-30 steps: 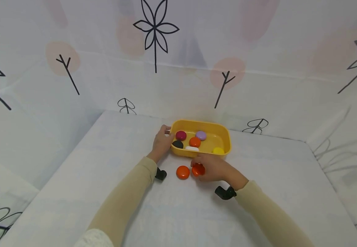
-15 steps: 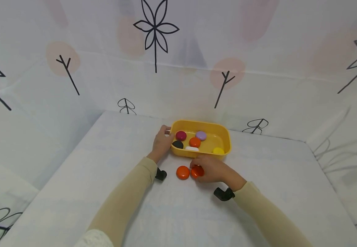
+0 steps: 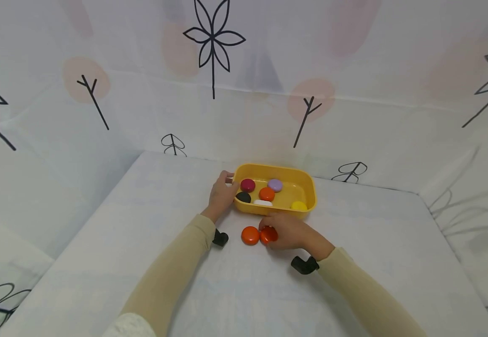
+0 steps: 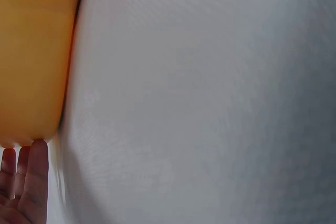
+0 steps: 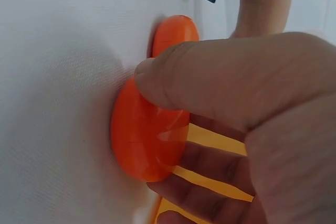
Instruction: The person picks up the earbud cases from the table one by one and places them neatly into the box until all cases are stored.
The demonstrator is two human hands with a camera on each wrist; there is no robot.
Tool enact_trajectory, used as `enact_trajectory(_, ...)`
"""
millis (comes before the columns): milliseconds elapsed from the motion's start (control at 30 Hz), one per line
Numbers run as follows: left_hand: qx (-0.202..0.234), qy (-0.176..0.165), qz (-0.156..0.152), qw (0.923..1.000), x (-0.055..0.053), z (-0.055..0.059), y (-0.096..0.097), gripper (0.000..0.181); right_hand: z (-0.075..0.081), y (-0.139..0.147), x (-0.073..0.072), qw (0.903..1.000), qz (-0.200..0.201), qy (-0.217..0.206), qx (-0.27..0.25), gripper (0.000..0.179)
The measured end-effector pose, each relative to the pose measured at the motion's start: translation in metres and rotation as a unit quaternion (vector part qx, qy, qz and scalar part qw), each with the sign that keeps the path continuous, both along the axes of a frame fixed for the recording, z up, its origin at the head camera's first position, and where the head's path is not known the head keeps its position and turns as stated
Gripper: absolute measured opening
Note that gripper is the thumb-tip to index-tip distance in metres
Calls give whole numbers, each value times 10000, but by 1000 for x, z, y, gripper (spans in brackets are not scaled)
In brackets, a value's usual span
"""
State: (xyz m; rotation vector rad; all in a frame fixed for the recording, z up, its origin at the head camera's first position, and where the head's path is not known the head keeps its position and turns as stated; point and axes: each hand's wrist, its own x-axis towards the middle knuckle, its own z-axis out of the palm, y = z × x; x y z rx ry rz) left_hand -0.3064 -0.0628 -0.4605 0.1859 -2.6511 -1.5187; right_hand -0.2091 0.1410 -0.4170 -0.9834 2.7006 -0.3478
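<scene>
A shallow yellow box (image 3: 303, 180) stands at the back middle of the table, with several smooth rounded pieces in it. At its left end my left hand (image 3: 220, 194) holds the rim; the left wrist view shows straight fingers (image 4: 35, 177) against the outer wall, the thumb out of sight there. My right hand (image 3: 290, 231) is in front of the box and pinches a glossy orange rounded piece (image 5: 142, 135) between thumb and fingers, low at the tabletop. Just left of it, close or touching, lies a second orange rounded piece (image 3: 250, 235).
Inside the box are a dark red piece (image 3: 247, 185), a lilac piece (image 3: 275, 185), an orange piece (image 3: 267, 194), a black piece (image 3: 243, 197), a white piece (image 3: 262, 203) and a yellow piece (image 3: 299, 206). Patterned cloth (image 3: 248, 117) hangs behind the white table (image 3: 227, 290).
My right hand has shifted slightly left with its orange piece, narrowing the gap to the other orange piece. The left hand and the box have stayed put.
</scene>
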Motion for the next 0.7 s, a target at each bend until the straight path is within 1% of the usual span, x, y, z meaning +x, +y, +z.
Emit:
enact_trajectory(133,-7,-12,-26,10000,0,0,0,33,0,0,0,10000,-15,26,45,36)
enact_trajectory(300,13,-10,-61,10000,-1,0,-1,35,2,2,-1,9995,110,278,-52,36)
enact_trajectory(400,52,-32,-77,10000,-1,0,-1,36,5,3,-1,9993,153,316,-102,36)
enact_trajectory(567,52,7,-88,9999,-1,1,-2,35,14,5,1,9995,-131,42,-294,36)
enact_trajectory(700,58,41,-69,10000,1,2,-1,33,25,9,2,9983,-337,-9,-483,35)
